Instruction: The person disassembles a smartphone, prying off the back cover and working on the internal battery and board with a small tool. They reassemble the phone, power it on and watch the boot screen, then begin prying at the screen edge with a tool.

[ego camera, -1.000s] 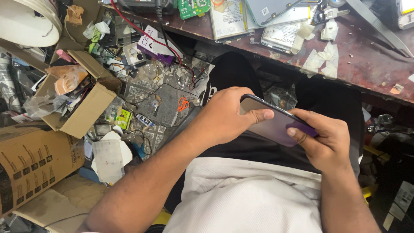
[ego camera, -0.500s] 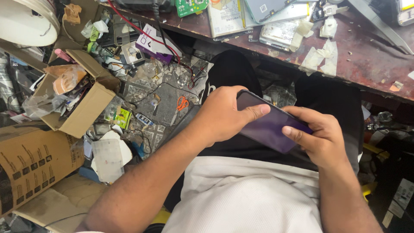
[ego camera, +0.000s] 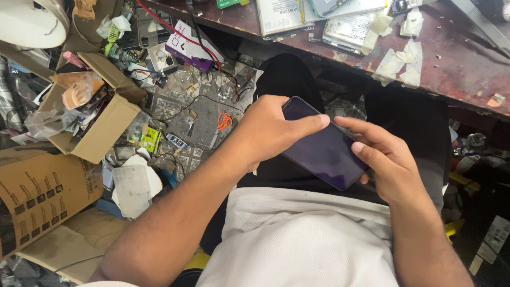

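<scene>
A dark smartphone [ego camera: 324,149] with a blank purple-tinted screen lies flat over my lap, screen up. My left hand [ego camera: 268,130] grips its far left end, thumb stretched along the top edge. My right hand [ego camera: 385,159] holds the near right end, fingers curled at the edge and thumb on the glass. Below the phone are my black trousers [ego camera: 287,79] and white shirt [ego camera: 297,239].
A worn red-brown workbench [ego camera: 451,69] crosses the top, carrying phone parts, a booklet and pieces of white tape [ego camera: 396,64]. On the littered floor at left stand an open cardboard box [ego camera: 101,122], a larger carton [ego camera: 37,196], orange scissors [ego camera: 224,121] and cables.
The phone has turned from edge-on to flat with its screen facing up. My right hand has shifted from beneath it to its right end.
</scene>
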`<action>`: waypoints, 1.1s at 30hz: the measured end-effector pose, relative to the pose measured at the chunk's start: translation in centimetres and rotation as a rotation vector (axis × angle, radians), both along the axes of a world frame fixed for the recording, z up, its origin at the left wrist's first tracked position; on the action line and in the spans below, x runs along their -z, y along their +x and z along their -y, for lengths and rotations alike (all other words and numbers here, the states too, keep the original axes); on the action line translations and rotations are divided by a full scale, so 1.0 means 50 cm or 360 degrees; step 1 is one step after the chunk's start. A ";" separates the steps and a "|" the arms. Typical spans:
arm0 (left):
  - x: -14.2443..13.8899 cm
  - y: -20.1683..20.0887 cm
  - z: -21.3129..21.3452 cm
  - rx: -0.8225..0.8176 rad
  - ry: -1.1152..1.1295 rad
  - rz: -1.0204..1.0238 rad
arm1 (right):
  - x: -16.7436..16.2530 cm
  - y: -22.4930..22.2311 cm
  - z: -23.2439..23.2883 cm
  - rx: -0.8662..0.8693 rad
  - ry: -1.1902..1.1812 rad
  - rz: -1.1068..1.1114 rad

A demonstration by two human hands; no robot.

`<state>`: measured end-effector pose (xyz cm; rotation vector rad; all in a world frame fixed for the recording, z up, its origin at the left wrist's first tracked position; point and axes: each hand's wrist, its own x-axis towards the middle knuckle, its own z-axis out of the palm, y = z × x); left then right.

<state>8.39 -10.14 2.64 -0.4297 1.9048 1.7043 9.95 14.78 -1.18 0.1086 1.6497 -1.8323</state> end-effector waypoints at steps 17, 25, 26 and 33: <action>-0.006 -0.007 -0.001 -0.0003 -0.0558 -0.0055 | -0.003 0.016 0.018 -0.0054 0.0250 -0.0144; -0.010 -0.003 -0.004 -0.0113 -0.0471 -0.0199 | -0.002 0.013 0.022 -0.0057 0.0218 -0.0113; -0.010 -0.004 -0.003 -0.0100 -0.0470 -0.0157 | -0.002 0.013 0.022 -0.0062 0.0218 -0.0118; -0.003 -0.006 -0.001 -0.0093 -0.0382 -0.0100 | 0.002 0.013 0.019 -0.0121 0.0222 -0.0137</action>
